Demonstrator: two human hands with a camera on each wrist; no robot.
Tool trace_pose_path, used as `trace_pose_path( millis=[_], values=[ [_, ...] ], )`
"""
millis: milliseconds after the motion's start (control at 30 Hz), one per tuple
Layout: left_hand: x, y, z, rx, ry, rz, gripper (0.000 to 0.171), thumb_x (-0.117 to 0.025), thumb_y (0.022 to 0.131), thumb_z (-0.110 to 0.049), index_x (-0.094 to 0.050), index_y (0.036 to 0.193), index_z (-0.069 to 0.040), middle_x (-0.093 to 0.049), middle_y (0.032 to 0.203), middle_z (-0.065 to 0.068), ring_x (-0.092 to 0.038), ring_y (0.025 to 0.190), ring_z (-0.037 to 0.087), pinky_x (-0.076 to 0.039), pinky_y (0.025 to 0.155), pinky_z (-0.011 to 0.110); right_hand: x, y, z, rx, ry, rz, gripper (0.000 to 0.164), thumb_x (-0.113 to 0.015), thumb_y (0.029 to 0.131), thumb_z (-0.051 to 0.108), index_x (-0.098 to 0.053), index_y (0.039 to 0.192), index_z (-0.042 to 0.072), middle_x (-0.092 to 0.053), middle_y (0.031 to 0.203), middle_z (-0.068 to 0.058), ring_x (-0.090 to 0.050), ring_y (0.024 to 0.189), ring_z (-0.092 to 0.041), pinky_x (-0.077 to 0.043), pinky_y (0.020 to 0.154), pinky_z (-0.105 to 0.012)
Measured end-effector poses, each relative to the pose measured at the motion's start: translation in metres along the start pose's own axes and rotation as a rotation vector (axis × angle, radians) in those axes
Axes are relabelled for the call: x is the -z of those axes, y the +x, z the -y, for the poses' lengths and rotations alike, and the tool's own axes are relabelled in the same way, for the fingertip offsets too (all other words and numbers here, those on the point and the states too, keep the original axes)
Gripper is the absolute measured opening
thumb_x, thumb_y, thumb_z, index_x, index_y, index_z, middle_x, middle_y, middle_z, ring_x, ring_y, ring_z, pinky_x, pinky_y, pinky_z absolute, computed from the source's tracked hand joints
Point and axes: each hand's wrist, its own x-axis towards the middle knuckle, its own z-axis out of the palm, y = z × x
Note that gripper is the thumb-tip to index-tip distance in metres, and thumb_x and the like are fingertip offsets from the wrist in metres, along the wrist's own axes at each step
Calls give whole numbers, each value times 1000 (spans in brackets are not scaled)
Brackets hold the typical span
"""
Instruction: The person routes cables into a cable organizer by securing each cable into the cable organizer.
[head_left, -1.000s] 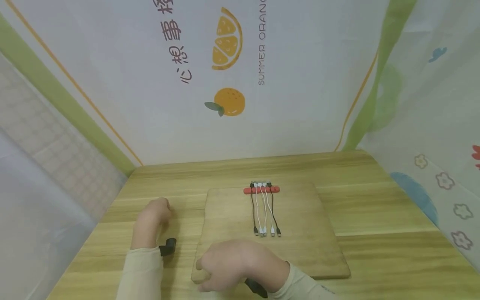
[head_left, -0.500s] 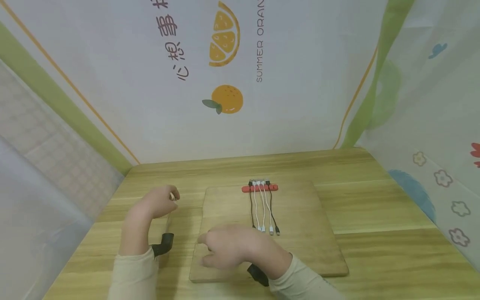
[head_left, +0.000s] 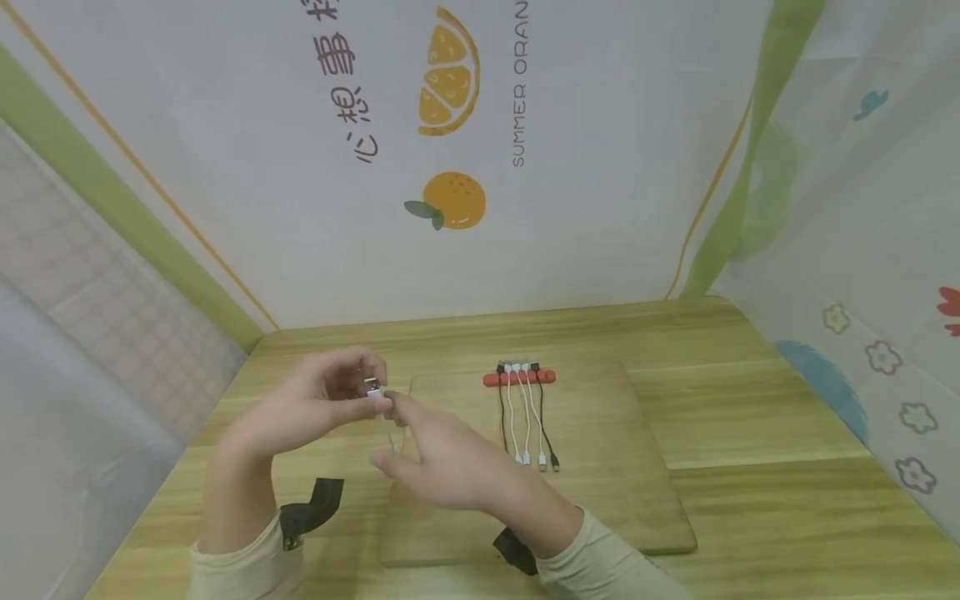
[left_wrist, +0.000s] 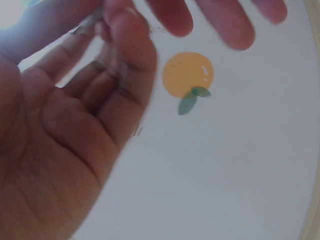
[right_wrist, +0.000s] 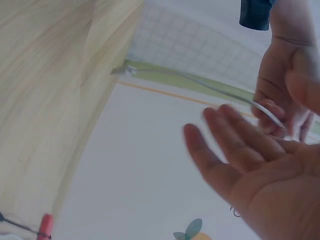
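Note:
My left hand (head_left: 311,408) pinches the USB plug of a short white charging cable (head_left: 375,390) between thumb and fingers, over the left edge of the wooden board (head_left: 600,500). The rest of that cable (right_wrist: 190,76) trails away to its small far plug in the right wrist view. My right hand (head_left: 450,462) reaches in beside it, index fingertip right at the plug and thumb spread apart below. Its other fingers (right_wrist: 240,150) stretch out fairly straight. In the left wrist view the left palm hides the plug.
On the board a red cable holder (head_left: 492,380) keeps several cables in a row, black (head_left: 502,417) at the outside and white (head_left: 513,417) between. Wood-grain table (head_left: 750,400) surrounds the board. A printed white cloth (head_left: 585,208) hangs behind it.
My left hand has risen from the table and moved right, bringing up the white cable. The right hand has moved up and left to meet it.

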Motion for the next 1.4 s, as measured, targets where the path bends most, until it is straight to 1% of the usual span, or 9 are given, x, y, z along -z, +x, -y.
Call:
trace_pose_path(
  millis=[133, 300, 433, 567, 700, 867, 1033, 1167, 1400],
  values=[
    [-1, -3, -6, -149, -71, -29, 14, -72, 97, 3, -63, 106, -4, -70, 91, 3, -75, 83, 17, -64, 76, 32, 5, -3, 1, 46, 195, -75, 36, -51, 112, 45, -67, 133, 21, -77, 120, 7, -70, 108, -8, -58, 95, -33],
    [-3, 0, -9, -241, -61, -92, 17, -72, 94, 9, -66, 106, -1, -70, 88, -5, -68, 76, 11, -59, 70, 27, 16, -8, 3, 122, 310, -176, 30, -52, 113, 29, -70, 94, 15, -65, 82, 7, -43, 61, -6, -42, 66, -22],
    [-5, 4, -8, -362, -61, -155, 21, -73, 90, 15, -71, 100, -4, -70, 90, -6, -65, 78, 11, -56, 71, 24, 29, -15, 2, 119, 277, -192, 25, -54, 112, 27, -69, 95, 18, -48, 66, 4, -36, 54, -7, -36, 58, -21],
    [-5, 10, -3, -575, -200, -227, 30, -68, 82, 28, -72, 97, 2, -72, 93, -1, -64, 84, 14, -55, 74, 24, 46, -22, -2, 122, 187, -218, 20, -59, 110, 27, -73, 98, 19, -40, 64, 6, -34, 55, -7, -33, 55, -21],
    [-1, 12, 4, -742, -369, -314, 23, -66, 81, 31, -70, 96, 13, -74, 96, 6, -64, 89, 19, -54, 71, 24, 64, -31, -6, 157, 84, -304, 19, -64, 108, 27, -80, 106, 18, -58, 72, 8, -44, 62, -6, -44, 63, -22],
    [4, 7, 11, -788, -466, -432, 13, -66, 85, 28, -68, 94, 18, -75, 97, 10, -66, 89, 22, -57, 72, 24, 84, -39, -10, 255, -12, -387, 18, -67, 106, 21, -82, 108, 12, -73, 86, 4, -55, 71, -6, -54, 73, -25],
    [7, 5, 11, -784, -512, -535, 24, -57, 80, 38, -67, 95, 22, -76, 94, 12, -69, 83, 21, -60, 74, 24, 95, -42, -10, 376, -54, -489, 12, -70, 103, 11, -82, 102, 9, -71, 82, 3, -60, 70, -4, -53, 65, -24],
    [5, 5, 11, -758, -523, -560, 25, -56, 80, 38, -67, 96, 21, -75, 94, 12, -69, 80, 20, -60, 75, 25, 96, -45, -9, 440, -42, -581, 11, -70, 101, 6, -80, 103, 7, -75, 88, 0, -72, 73, -4, -52, 58, -23],
    [1, 8, 11, -741, -558, -591, 26, -52, 82, 37, -67, 95, 20, -74, 96, 11, -69, 77, 20, -60, 74, 26, 98, -46, -11, 619, -82, -719, 15, -73, 97, -2, -79, 110, 2, -77, 89, -4, -65, 67, -6, -47, 58, -16]
  ],
)
